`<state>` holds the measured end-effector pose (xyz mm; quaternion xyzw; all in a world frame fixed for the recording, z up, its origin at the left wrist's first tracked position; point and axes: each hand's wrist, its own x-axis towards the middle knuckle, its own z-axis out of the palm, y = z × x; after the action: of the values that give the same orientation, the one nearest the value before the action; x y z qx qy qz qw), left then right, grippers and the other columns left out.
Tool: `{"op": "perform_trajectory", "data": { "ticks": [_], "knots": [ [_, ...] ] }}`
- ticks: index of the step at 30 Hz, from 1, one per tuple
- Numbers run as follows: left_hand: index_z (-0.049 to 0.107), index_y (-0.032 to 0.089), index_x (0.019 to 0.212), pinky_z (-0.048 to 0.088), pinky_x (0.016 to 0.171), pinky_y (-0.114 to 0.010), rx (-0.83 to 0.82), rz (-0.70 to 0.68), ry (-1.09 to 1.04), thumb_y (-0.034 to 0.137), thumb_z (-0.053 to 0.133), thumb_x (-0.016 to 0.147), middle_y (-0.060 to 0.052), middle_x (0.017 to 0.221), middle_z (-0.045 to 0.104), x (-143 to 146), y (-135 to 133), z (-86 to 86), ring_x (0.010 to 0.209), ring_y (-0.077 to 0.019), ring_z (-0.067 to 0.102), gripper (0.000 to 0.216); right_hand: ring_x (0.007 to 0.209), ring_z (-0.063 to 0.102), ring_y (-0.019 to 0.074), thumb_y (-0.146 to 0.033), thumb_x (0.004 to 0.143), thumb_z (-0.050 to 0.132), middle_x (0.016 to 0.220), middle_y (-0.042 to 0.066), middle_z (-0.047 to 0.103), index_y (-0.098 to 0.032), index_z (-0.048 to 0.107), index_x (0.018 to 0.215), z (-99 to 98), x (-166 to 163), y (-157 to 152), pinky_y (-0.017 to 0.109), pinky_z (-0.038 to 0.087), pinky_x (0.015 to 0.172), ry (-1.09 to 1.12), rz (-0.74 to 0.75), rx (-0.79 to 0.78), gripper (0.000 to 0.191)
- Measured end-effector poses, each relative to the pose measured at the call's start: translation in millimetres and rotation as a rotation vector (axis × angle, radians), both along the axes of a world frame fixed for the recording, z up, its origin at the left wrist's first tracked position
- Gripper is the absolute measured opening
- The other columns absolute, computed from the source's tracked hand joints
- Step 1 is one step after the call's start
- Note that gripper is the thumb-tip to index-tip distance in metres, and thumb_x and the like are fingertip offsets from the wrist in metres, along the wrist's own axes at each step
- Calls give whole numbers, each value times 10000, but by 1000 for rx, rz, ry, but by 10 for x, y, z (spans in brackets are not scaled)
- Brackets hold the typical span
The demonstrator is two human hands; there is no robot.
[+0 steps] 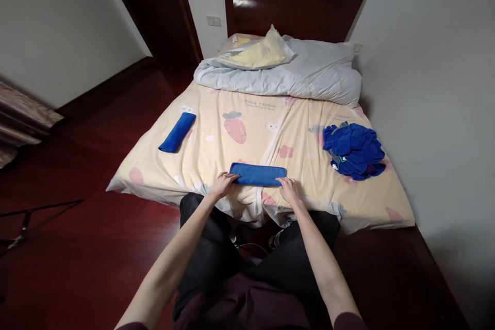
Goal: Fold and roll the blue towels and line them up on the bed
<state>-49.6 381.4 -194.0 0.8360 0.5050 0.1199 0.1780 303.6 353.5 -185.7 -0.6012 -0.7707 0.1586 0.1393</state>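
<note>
A blue towel [258,175], folded into a long narrow strip, lies flat near the front edge of the bed. My left hand [224,184] holds its left end, the fingers closed on the near corner. At the opposite end my right hand [288,190] grips the near right corner in the same way. Another folded blue towel [177,133] rests slantwise on the left side of the bed. To the right sits a crumpled heap of blue towels [353,150], with small pale tags showing.
The bed's cream sheet [209,165] has a strawberry print. A grey quilt [309,75] is bunched by the dark headboard [290,5], with a yellow cushion-like cloth [266,51] on top. A thin black stand [27,221] is on the floor at left. A wall runs along the right.
</note>
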Motion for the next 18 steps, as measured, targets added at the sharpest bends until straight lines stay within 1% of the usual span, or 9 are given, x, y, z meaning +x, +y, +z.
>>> {"op": "perform_trajectory", "data": {
  "ticks": [2, 3, 5, 7, 9, 12, 15, 18],
  "knots": [
    [713, 200, 1310, 467, 1118, -433, -73, 0, -87, 54, 544, 758, -115, 1274, 740, -104, 23, 33, 1181, -281, 692, 595, 1173, 693, 252, -42, 871, 613, 1243, 81, 762, -254, 738, 1242, 16, 71, 8, 382, 466, 1055, 54, -17, -44, 446],
    [728, 193, 1276, 503, 1067, -411, -114, 18, -149, 100, 565, 778, -113, 1224, 757, -149, 29, 40, 1126, -284, 709, 533, 1133, 708, 257, -88, 876, 645, 1212, 80, 771, -257, 745, 1219, 11, 102, 10, 376, 485, 1027, 102, -39, -68, 395],
    [741, 170, 1210, 555, 953, -375, -183, 89, -291, 247, 613, 834, -112, 1134, 776, -213, 26, 25, 1019, -282, 727, 404, 1070, 723, 259, -194, 872, 700, 1167, 81, 781, -242, 751, 1167, -23, 149, 10, 363, 518, 973, 240, -96, -103, 303],
    [726, 150, 1164, 572, 867, -355, -225, 180, -436, 408, 647, 856, -110, 1061, 777, -235, 4, -29, 942, -268, 724, 409, 1024, 724, 251, -290, 853, 723, 1121, 84, 782, -210, 742, 1119, -76, 172, 4, 348, 538, 927, 398, -159, -109, 279],
    [699, 144, 1133, 576, 822, -346, -250, 261, -553, 499, 645, 860, -103, 1002, 769, -218, -27, -109, 901, -253, 718, 452, 951, 715, 239, -376, 848, 705, 1031, 81, 778, -182, 724, 1072, -129, 176, -11, 328, 547, 863, 517, -201, -104, 297],
    [671, 157, 1064, 568, 824, -345, -239, 373, -623, 502, 610, 889, -92, 952, 753, -159, -60, -216, 880, -241, 712, 391, 812, 676, 212, -485, 879, 636, 882, 56, 740, -175, 699, 990, -185, 168, -45, 290, 525, 747, 574, -231, -99, 335],
    [660, 169, 1010, 553, 813, -327, -201, 457, -575, 454, 584, 923, -90, 935, 739, -102, -51, -256, 868, -236, 704, 307, 742, 641, 197, -526, 914, 574, 812, 42, 701, -185, 683, 949, -218, 157, -57, 275, 494, 690, 545, -272, -73, 360],
    [664, 170, 1020, 541, 795, -316, -192, 499, -491, 416, 553, 953, -92, 931, 738, -66, -12, -255, 865, -238, 697, 279, 728, 632, 204, -518, 935, 535, 797, 51, 692, -186, 685, 949, -259, 149, -24, 282, 488, 673, 499, -307, -45, 365]
  ]
}}
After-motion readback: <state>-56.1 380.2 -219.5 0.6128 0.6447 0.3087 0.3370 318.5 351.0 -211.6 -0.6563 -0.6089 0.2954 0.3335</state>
